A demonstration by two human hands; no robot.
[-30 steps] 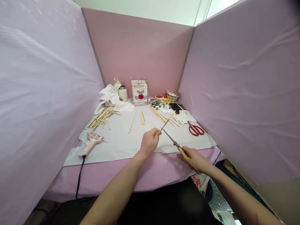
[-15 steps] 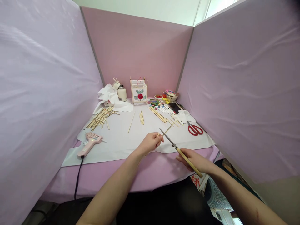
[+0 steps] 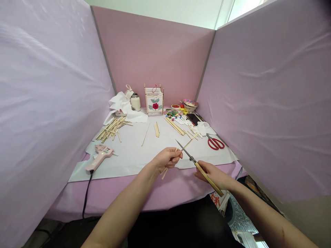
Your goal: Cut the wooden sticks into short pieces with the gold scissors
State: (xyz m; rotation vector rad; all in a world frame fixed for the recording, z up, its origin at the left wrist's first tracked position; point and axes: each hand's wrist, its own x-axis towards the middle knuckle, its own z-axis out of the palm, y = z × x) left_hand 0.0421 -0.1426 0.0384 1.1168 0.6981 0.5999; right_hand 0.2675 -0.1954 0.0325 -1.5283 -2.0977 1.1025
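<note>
The left hand [image 3: 168,159] has its grip closed on thin wooden sticks [image 3: 187,144] at lower centre, angled up toward the right; the right hand [image 3: 212,175] has its grip closed on long scissors [image 3: 193,161], holding the blade close to the sticks.

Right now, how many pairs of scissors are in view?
2: a closed tan-handled pair in the right hand, and a red-handled pair lying on the white paper. More may be hidden.

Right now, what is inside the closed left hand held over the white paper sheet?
Thin wooden sticks poke out below and above the left hand. The part inside the palm is covered, so their number cannot be seen.
</note>
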